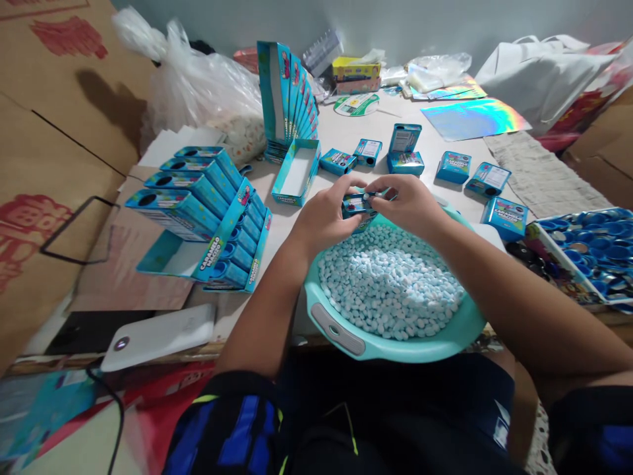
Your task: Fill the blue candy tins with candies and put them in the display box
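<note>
Head view: my forearms (270, 290) slant inward around the basin (386, 349) at the desk's (395, 113) near edge. My left hand (324, 212) clasps a small blue box (353, 204) by the basin's far rim; my right hand (409, 199) curls at its right end, whether pinching, I cannot tell.

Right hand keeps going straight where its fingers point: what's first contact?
Likely the small blue box in the left hand; the right hand is right at it, though exact contact is unclear.
</note>
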Action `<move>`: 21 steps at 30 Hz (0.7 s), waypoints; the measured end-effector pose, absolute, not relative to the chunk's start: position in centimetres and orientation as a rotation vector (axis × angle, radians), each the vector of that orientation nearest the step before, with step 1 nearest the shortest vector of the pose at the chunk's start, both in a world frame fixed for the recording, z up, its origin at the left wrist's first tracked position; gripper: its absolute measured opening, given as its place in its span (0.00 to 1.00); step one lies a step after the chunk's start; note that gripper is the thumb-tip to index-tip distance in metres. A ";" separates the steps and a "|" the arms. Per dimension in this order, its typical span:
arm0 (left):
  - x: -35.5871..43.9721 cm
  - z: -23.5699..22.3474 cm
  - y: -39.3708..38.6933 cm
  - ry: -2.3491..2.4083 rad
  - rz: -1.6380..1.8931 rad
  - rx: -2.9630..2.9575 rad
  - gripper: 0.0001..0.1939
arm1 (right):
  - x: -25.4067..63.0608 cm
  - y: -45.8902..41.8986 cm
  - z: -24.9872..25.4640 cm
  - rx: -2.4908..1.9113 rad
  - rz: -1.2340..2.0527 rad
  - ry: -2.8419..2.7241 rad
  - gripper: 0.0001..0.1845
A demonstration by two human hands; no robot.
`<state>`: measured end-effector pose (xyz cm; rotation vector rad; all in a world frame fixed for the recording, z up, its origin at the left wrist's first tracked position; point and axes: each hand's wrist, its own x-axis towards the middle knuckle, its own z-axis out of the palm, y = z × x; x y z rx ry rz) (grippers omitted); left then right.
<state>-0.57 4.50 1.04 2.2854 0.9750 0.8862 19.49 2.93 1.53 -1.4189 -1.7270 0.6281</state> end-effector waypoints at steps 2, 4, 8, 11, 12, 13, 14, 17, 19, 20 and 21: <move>-0.5 1.0 4.5 0.984 0.888 2.275 0.26 | 19.7 2.9 1.6 -1.452 0.567 -1.742 0.09; -0.5 1.0 4.5 0.991 0.887 2.263 0.26 | 19.8 2.9 1.7 -1.479 0.536 -1.756 0.11; -0.5 0.9 4.5 1.027 0.883 2.270 0.25 | 20.0 3.1 1.4 -1.530 0.547 -1.730 0.15; -0.6 0.8 4.6 0.991 0.880 2.288 0.25 | 20.0 3.2 1.2 -1.496 0.600 -1.680 0.13; -0.6 0.8 4.7 0.966 0.870 2.296 0.25 | 20.0 3.2 1.2 -1.471 0.610 -1.674 0.11; -0.6 0.8 4.7 0.940 0.860 2.306 0.25 | 19.9 3.2 1.2 -1.447 0.618 -1.677 0.10; -0.6 0.8 4.8 0.916 0.852 2.317 0.25 | 19.8 3.1 1.2 -1.429 0.627 -1.686 0.11; -0.7 0.7 4.8 0.877 0.861 2.328 0.26 | 19.6 2.8 1.4 -1.414 0.682 -1.709 0.16; -0.8 0.7 4.7 0.879 0.869 2.316 0.28 | 19.6 2.8 1.5 -1.404 0.706 -1.712 0.17; -0.8 0.7 4.7 0.881 0.867 2.309 0.29 | 19.6 2.8 1.5 -1.397 0.704 -1.719 0.16; -0.8 0.7 4.6 0.881 0.863 2.304 0.30 | 19.7 2.8 1.5 -1.398 0.691 -1.728 0.14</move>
